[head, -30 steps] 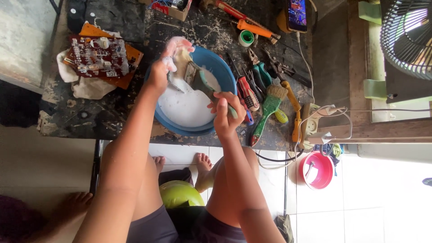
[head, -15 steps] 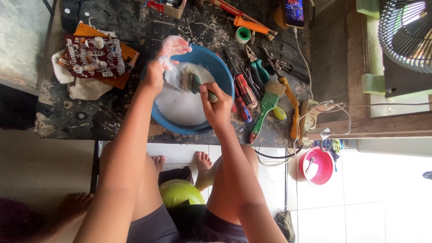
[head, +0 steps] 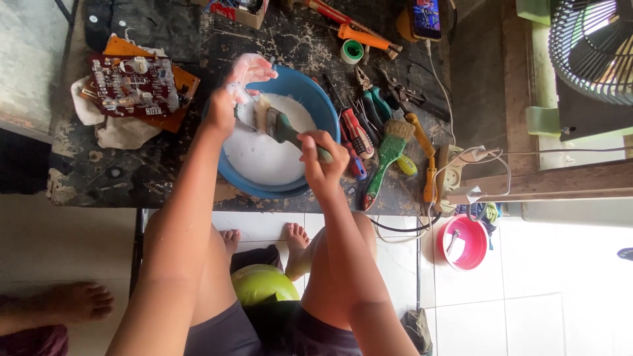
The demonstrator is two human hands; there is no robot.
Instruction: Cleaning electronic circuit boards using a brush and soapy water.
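A blue basin (head: 324, 112) of white foamy water sits on a worn dark workbench (head: 165, 171). My left hand (head: 232, 99), covered in suds, grips a small soapy object at the basin's far-left rim; what it is I cannot tell. My right hand (head: 323, 155) is closed on the green handle of a paintbrush (head: 280, 125), its bristles resting against the object in my left hand over the foam.
A brown circuit board (head: 132, 82) lies on a cloth to the left. Screwdrivers, pliers and a second green brush (head: 386, 155) crowd the bench right of the basin. A pink bowl (head: 465, 242) and a green round thing (head: 262, 285) sit on the floor. Another person's foot (head: 72, 302) shows at the left.
The brush has swung from the basin's right side to the left, up against the object in my left hand. My left hand stays at the far rim.
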